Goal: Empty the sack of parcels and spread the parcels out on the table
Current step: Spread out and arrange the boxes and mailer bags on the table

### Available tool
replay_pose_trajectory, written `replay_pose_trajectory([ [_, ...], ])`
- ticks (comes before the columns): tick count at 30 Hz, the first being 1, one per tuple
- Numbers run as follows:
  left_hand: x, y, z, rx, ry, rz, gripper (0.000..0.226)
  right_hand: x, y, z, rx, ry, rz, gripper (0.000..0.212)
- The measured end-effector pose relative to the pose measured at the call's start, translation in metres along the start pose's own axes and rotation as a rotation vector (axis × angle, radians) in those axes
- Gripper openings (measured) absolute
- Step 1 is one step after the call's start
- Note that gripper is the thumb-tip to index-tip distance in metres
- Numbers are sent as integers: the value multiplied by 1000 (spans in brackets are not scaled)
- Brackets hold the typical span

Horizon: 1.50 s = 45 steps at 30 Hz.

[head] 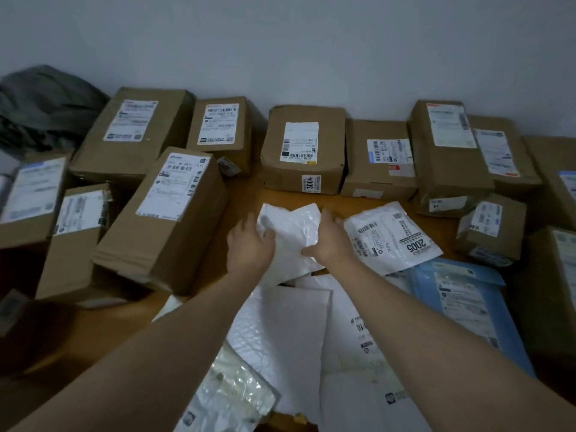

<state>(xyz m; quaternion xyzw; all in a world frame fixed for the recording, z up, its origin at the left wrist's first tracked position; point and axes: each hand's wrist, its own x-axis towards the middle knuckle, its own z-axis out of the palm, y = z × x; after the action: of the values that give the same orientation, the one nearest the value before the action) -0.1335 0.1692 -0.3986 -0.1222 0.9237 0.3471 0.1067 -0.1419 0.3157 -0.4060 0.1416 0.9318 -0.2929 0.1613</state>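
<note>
Near the middle of the frame, both bare hands met on a crumpled white plastic mailer lying on the wooden table. The left hand pressed on the mailer's left edge with its fingers curled over the wrinkled plastic; the right hand clamped the right edge, thumb under a fold and fingers on top. Just right of that hand, touching the mailer, lay a white bag marked 2005, label up. Lower in the frame, between and under the forearms, sat a heap of soft parcels: a white bubble mailer, a clear crinkled bag at lower centre, and a blue mailer toward lower right. Brown cardboard boxes ringed the cleared patch of table, among them a tall box tilted at centre left and a squat box marked 3004 at upper centre against the pale wall. At the upper left of the frame a dark grey-green sack slumped beside the boxes, blurred; whether anything remained inside it could not be told.
</note>
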Motion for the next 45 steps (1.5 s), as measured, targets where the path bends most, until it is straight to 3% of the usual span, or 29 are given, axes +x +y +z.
replay_pose_trajectory([
  [2,13,6,-1,186,-57,-68,70,0,3,4,-3,9,9,83],
  [4,25,15,-1,212,-140,-165,81,0,7,8,-2,42,-7,74],
  [10,34,32,-10,-433,-118,-289,49,-11,10,-3,-53,157,-2,40],
  [14,28,44,-40,-349,72,-17,14,-24,8,-43,142,259,34,31],
  [18,6,63,-68,-377,167,248,12,-41,4,-78,140,478,-34,7],
  [21,-10,63,-76,-236,158,376,13,-56,6,-83,-28,574,-187,24],
  [23,-16,50,-76,55,104,453,17,-63,11,-75,-170,515,-272,43],
  [26,-23,23,-66,393,-87,422,26,-69,19,-53,-402,167,-305,63],
  [29,-32,5,-56,491,-133,209,41,-77,25,-35,-457,-202,-225,105],
  [31,-35,-1,-49,499,-117,223,50,-78,30,-27,-479,-284,-170,114],
  [36,-29,-4,-32,515,-234,226,63,-72,32,-20,-371,-210,-153,87],
  [39,-22,-3,-23,571,-269,117,67,-71,32,-16,-401,-172,-135,77],
  [42,-16,-2,-14,471,-336,1,67,-71,36,-12,-481,-27,-145,55],
  [45,-11,0,-5,454,-347,-6,68,-68,39,-11,-249,39,-141,43],
])
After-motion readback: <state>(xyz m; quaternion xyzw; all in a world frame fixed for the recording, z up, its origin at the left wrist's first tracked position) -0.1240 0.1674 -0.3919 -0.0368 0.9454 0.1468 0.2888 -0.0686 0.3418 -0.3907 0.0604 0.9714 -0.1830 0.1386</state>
